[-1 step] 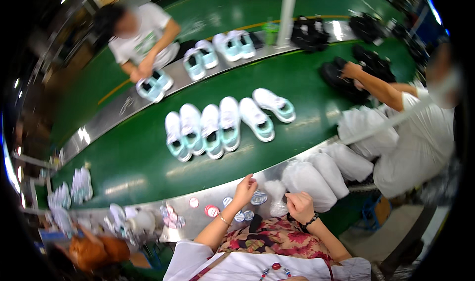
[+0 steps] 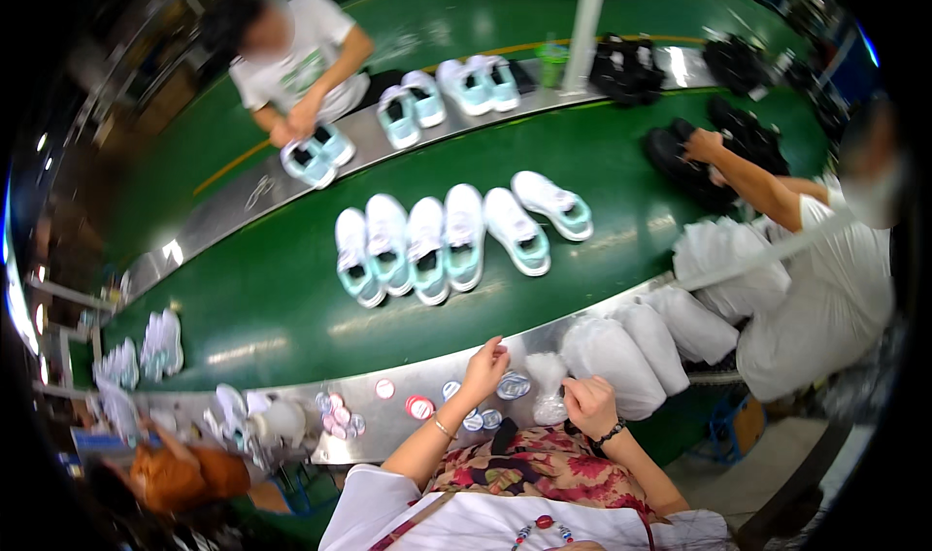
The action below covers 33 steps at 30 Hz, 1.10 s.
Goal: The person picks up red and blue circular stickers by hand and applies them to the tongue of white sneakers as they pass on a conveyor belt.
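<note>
Head view first, from the biggest thing down: the green conveyor belt (image 2: 291, 308) runs across the middle, carrying a row of six white-and-mint sneakers (image 2: 456, 235), and along its near edge lies the steel table (image 2: 408, 430) where our hands work. To the right of them lean several stuffed white bags (image 2: 621, 352).

Our right hand (image 2: 589, 405) sits at the table's near edge with its fingers (image 2: 573, 396) curled shut around the lower part of a small clear plastic pouch (image 2: 549, 388) — the pouch stands just left of the hand, touching it, between the bags and the scattered discs. Our left hand (image 2: 483, 368) reaches forward over the table rim, fingers loosely spread and holding nothing that we can see; its tips hover near a round silver-blue disc (image 2: 513, 386). More small round tags (image 2: 419, 407) lie further left, some red and white.

To do this well, we judge the pouch should stay pinched low and upright so its mouth stays clear, while the left hand picks one disc cleanly — they lie close together, and the fisheye blur leaves us unsure whether any overlap.
</note>
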Each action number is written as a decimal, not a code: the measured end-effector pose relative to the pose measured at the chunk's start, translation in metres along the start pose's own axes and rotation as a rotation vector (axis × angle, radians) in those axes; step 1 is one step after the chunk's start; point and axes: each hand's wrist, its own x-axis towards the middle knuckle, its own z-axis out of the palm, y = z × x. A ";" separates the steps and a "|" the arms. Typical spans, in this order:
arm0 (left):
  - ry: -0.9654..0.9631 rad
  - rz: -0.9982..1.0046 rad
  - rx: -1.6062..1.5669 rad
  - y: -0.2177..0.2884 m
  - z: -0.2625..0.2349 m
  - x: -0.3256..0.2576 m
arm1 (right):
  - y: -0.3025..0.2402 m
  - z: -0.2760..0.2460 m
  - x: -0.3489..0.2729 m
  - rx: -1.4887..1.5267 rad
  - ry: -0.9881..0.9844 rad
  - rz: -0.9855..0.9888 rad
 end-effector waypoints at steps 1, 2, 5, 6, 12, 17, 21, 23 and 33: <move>0.081 0.029 0.010 0.000 -0.015 0.000 | -0.002 0.008 0.008 0.000 -0.053 -0.032; 0.157 0.063 0.026 0.003 -0.032 0.003 | 0.000 0.018 0.021 -0.002 -0.098 -0.062; 0.377 0.170 0.282 -0.010 -0.100 0.005 | -0.009 0.045 0.065 -0.054 -0.228 -0.104; 0.455 0.250 0.422 -0.015 -0.123 0.003 | -0.019 0.052 0.087 -0.074 -0.249 -0.132; 0.454 0.239 0.732 -0.006 -0.209 0.030 | -0.044 0.138 0.173 -0.184 -0.282 -0.211; 0.359 0.180 1.024 -0.022 -0.245 0.069 | -0.033 0.223 0.205 -0.494 -0.407 -0.130; 0.190 0.016 1.153 -0.046 -0.252 0.095 | -0.031 0.261 0.224 -0.592 -0.618 0.017; 0.113 -0.079 1.103 -0.048 -0.249 0.112 | -0.018 0.274 0.230 -0.606 -0.613 0.069; 0.157 -0.213 1.164 -0.073 -0.304 0.085 | 0.044 0.242 0.228 -0.475 -0.480 -0.193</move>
